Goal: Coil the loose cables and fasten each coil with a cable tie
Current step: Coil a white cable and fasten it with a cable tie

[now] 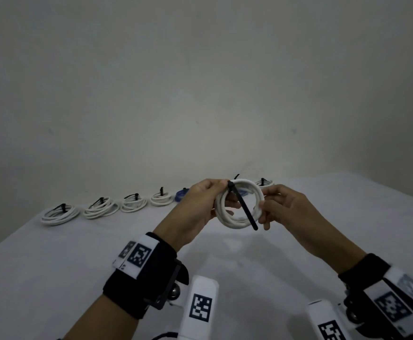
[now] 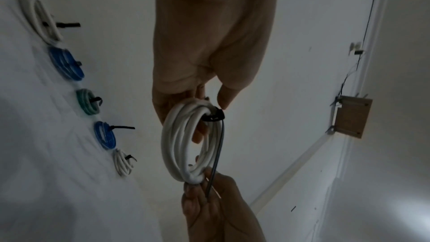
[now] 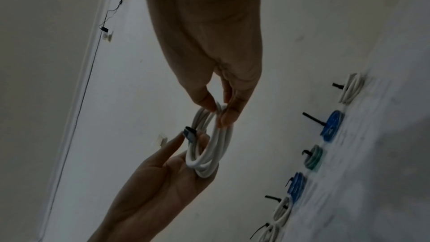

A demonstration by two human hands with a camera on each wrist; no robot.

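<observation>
A white cable coil (image 1: 235, 223) hangs in the air between both hands, above the white table (image 1: 77, 253). A black cable tie (image 1: 246, 209) wraps its top left, and the long tail slants down across the ring. My left hand (image 1: 225, 192) grips the coil at the tie's head (image 2: 215, 116), thumb on top and fingers through the ring. My right hand (image 1: 265, 200) pinches the coil's right side between thumb and fingers (image 3: 227, 117). The tail's end (image 2: 210, 187) lies against the right hand's fingers. In the right wrist view the coil (image 3: 221, 144) rests in the left palm (image 3: 158, 181).
Several tied coils lie in a row along the table's far edge by the wall: white ones (image 1: 60, 213) at the left, a blue one (image 1: 182, 193) behind my left hand, a white one (image 1: 264, 183) at the right. A wooden box (image 2: 352, 117) hangs on the wall.
</observation>
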